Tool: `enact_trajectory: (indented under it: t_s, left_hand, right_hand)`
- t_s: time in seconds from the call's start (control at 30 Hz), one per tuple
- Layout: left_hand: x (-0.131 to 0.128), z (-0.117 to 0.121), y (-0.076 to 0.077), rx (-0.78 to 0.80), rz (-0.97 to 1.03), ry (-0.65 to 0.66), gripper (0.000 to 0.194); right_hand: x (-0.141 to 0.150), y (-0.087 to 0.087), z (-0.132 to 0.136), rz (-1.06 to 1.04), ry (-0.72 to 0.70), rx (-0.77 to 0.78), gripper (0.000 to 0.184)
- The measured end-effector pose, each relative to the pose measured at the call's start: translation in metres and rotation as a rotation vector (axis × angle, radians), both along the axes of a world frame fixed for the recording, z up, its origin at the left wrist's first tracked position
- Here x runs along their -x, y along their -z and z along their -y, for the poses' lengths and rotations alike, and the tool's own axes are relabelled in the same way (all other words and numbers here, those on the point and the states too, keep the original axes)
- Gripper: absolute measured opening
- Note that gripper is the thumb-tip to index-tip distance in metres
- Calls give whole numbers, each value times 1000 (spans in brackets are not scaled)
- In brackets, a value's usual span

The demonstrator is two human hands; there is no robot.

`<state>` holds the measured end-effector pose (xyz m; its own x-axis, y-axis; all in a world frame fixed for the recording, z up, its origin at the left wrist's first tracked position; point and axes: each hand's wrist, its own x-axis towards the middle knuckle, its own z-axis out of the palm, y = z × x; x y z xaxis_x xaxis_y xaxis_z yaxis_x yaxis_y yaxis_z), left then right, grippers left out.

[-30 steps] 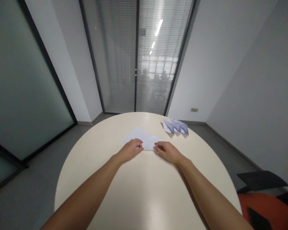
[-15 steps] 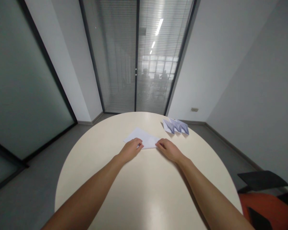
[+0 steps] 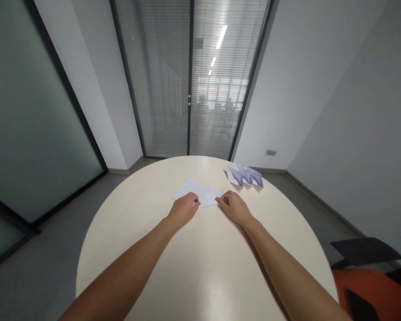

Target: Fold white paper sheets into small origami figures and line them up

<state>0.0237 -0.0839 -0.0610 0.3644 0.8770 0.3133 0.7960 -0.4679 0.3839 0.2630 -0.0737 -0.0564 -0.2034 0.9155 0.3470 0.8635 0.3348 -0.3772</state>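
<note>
A folded sheet of white paper [image 3: 195, 187] lies on the round cream table [image 3: 200, 249], its pointed corner towards the far side. A crease or fold line runs across its right part. On its near left edge my left hand [image 3: 185, 207] is closed, fingers curled and thumb against the paper. At the right end my right hand [image 3: 234, 206] pinches the paper's edge between thumb and fingers. The fingertips cover parts of the near edge.
Several folded paper pieces [image 3: 244, 176] stand in an overlapping row at the table's far right. An orange chair with black armrests [image 3: 370, 287] is at the lower right. Behind the table is a glazed partition with blinds [image 3: 167, 89].
My right hand has shifted slightly left and up with the paper's right end. A fold line now shows on that side. My left hand has barely moved.
</note>
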Motion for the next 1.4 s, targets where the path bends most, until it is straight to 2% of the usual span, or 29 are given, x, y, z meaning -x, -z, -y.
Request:
enact_trajectory:
  t_s: [0.2,0.37,0.67,0.8,1.03,1.23,1.4]
  left_hand:
    - [-1,2,-2,2,-7,12,27]
    - [-3,6,-7,14,-13,89,27]
    - [-2,4,-2,-77,-60,205,28]
    - [-3,6,-5,-78,-75,201,26]
    - [-5,7,-8,-110,-108,172,26]
    - [-5,9,-11,-124,-133,167,24]
    - [-3,9,-14,-127,-151,257,25]
  right_hand:
    - [-1,5,-4,16,49,3,39]
    - [-1,6,-4,44,86,-23,38]
    - [0,4,-1,26,151,-17,29]
    - [1,-1,3,24,47,-84,26]
    - [14,-9,12,74,-387,-96,30]
    - [14,-4,15,74,-422,-14,37]
    - [8,-2,13,92,-435,45,43]
